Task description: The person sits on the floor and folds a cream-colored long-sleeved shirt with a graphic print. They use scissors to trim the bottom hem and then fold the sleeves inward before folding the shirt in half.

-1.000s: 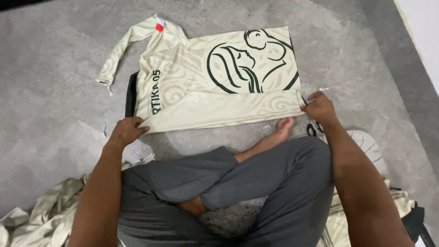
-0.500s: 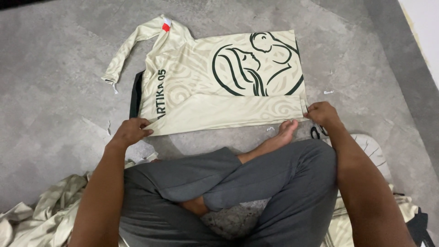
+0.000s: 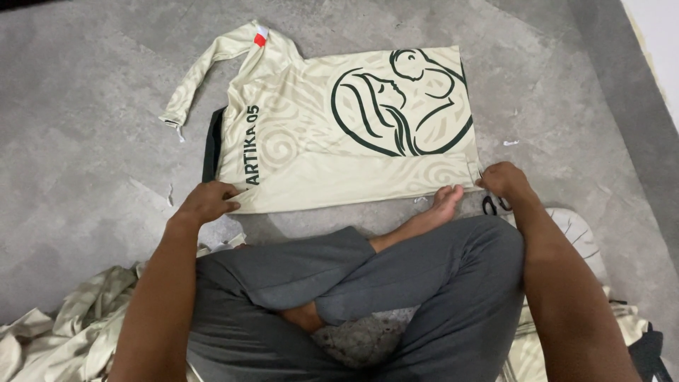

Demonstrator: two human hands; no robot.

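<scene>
A shirt (image 3: 339,134) is lying flat on the floor (image 3: 85,106) in front of a person sitting cross-legged. One sleeve (image 3: 212,71) is stretching out to the far left. The left hand (image 3: 206,201) is resting on the shirt's near left corner, the right hand (image 3: 503,180) on its near right corner. A bare foot (image 3: 442,205) is lying between them, just before the near edge. More clothes (image 3: 64,332) are lying heaped at the person's left.
</scene>
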